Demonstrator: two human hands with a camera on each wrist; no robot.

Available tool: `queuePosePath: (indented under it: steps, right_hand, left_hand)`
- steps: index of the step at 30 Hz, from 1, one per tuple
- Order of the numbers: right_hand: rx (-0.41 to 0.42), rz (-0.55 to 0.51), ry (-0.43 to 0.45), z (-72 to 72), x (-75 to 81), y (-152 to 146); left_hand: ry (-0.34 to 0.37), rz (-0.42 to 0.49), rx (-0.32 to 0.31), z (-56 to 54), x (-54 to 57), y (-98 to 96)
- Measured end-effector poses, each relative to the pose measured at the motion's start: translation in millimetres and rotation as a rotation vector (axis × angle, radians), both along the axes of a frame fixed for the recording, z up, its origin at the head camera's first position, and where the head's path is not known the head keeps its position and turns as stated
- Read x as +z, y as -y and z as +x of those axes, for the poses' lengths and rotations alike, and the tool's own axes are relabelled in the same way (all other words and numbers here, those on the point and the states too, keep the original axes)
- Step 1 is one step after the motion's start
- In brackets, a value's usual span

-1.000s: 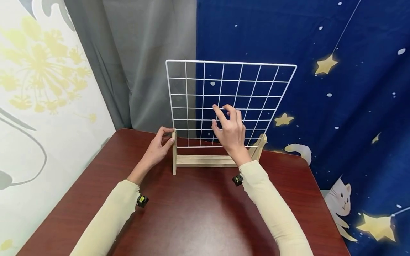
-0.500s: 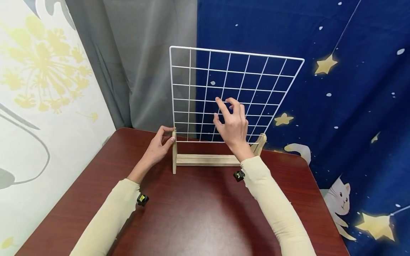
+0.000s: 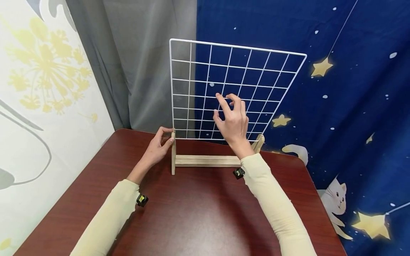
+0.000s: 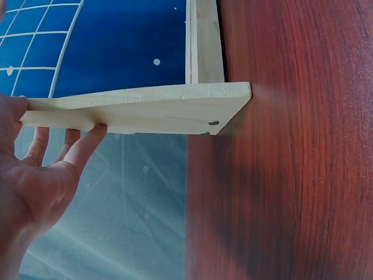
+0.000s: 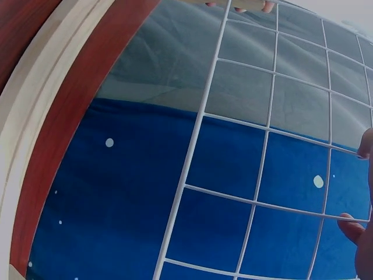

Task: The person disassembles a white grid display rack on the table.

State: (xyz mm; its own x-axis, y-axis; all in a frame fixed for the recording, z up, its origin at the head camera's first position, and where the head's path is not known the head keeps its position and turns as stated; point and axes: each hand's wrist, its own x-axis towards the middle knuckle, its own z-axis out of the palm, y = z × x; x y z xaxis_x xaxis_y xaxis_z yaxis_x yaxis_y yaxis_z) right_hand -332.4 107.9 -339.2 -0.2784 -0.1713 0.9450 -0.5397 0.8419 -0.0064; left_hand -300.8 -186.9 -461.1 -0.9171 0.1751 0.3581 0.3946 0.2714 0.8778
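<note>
A white wire grid panel [image 3: 228,66] stands above a pale wooden stand, tilted, with its lower edge higher than the crossbar [image 3: 208,160]. My right hand [image 3: 235,124] grips the grid near its middle; in the right wrist view the thumb [image 5: 351,228] is at a wire, while most of the hand is out of frame. On the left, my left hand [image 3: 156,147] pinches the top of the stand's left upright [image 3: 173,156]. The left wrist view shows its fingers under that upright [image 4: 145,111], which has two screws near its foot. My right forearm partly hides the right upright [image 3: 259,141].
The stand rests near the back of a reddish-brown table [image 3: 192,213]. Behind hang a grey curtain [image 3: 153,89] and a blue curtain [image 3: 352,117] with stars and a cat. A white patterned wall hanging [image 3: 38,142] is at the left.
My right hand has lifted the grid slightly, so its top and bottom edges sit higher and its right side has shifted rightward. My left hand has stayed on the upright.
</note>
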Motion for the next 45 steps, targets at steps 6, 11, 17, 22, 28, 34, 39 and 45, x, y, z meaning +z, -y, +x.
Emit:
queuePosePath:
  steps: [6, 11, 17, 22, 28, 34, 39, 45]
  right_hand:
    - [0.006, 0.001, -0.008, 0.0, 8.6, -1]
    - [0.015, 0.005, -0.003, -0.5, 16.2, -1]
    - [0.011, 0.008, 0.008, 1.2, 22.5, -3]
    - [0.011, 0.001, 0.006, 3.1, 30.9, -3]
    - [0.015, 0.019, 0.03, 5.5, 38.8, -3]
    - [-0.008, 0.026, 0.035, 11.5, 38.9, -8]
    - [-0.047, 0.009, 0.036, 15.8, 36.4, -15]
    - [-0.09, -0.066, 0.081, 21.0, 35.4, -32]
  left_hand:
    - [0.001, -0.011, 0.002, -0.4, -0.3, 0.9]
    - [0.004, -0.03, -0.004, -0.2, 1.2, -0.1]
    - [0.004, -0.045, -0.018, 1.7, 1.9, -1.3]
    - [0.0, -0.046, -0.024, 0.6, 2.1, -1.0]
    - [0.002, -0.015, -0.04, 0.4, 1.3, 1.3]
    - [-0.019, -0.048, -0.047, -0.8, -0.6, 2.6]
    - [-0.006, -0.038, -0.05, -1.6, 1.5, 3.4]
    - [-0.021, -0.047, -0.064, -1.5, 2.2, 2.8]
